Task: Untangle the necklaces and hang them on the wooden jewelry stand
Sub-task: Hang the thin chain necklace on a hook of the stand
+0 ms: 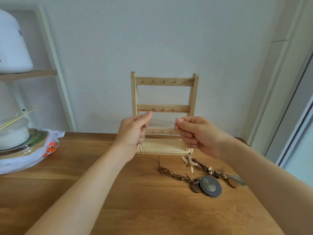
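My left hand (133, 131) and my right hand (196, 133) each pinch a thin cord (163, 121) between thumb and forefinger. My other fingers are curled in, and the cord runs taut from one hand to the other. Below my right hand its pale starfish pendant (189, 162) dangles just over the bench (135, 200), and loose strands hang under my left. Close behind my hands the wooden jewelry stand (163, 108) is upright at the back of the bench. A braided necklace (176, 175) with a round grey disc (210, 185) lies on the bench to the right, near the starfish.

Home: wooden table (118, 192), cluttered shelf (28, 74).
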